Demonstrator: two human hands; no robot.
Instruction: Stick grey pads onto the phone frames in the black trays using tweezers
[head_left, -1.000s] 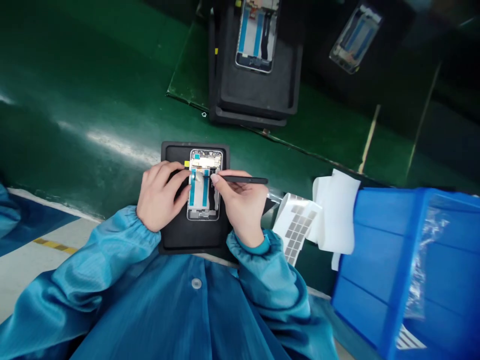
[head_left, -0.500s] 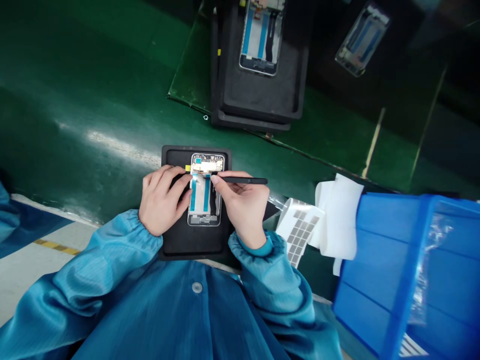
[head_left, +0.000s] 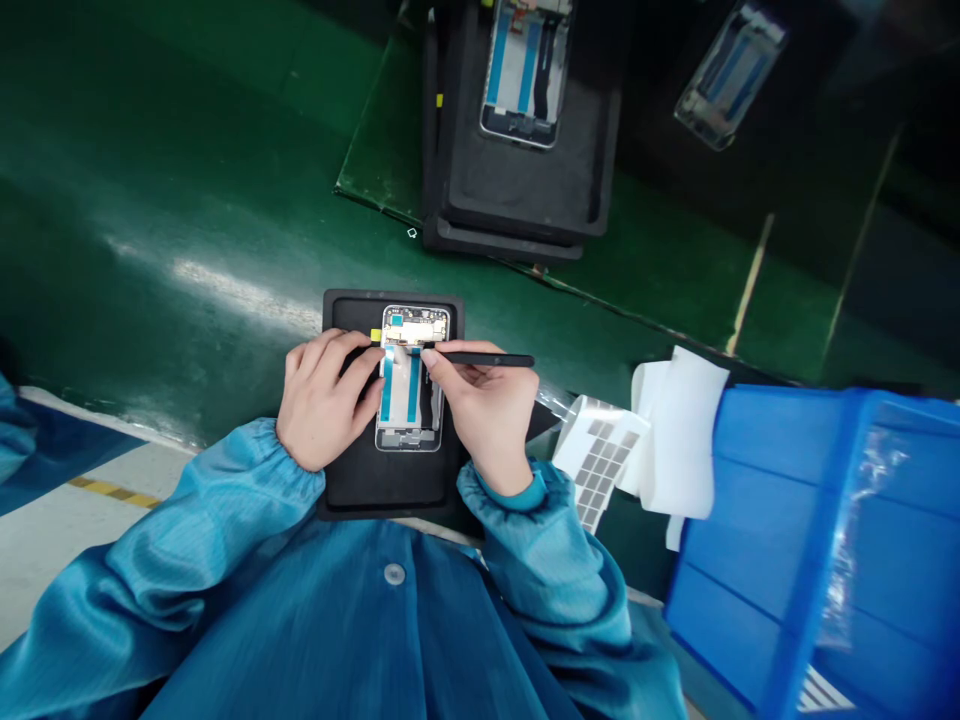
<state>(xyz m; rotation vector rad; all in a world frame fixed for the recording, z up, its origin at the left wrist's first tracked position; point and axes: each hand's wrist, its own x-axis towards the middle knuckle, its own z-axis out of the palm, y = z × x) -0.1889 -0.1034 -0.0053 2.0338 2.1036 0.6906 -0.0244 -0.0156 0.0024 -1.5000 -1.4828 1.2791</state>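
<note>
Nothing legible here

No word, number, brand or sign can be read in this view. The roll of label sheets (head_left: 600, 450) shows only rows of grey squares, and any marking on the yellow tag (head_left: 375, 335) beside the phone frame (head_left: 412, 378) is too small to tell. The striped sheet (head_left: 825, 695) in the blue plastic bin (head_left: 750, 520) shows bars, not lettering
</note>
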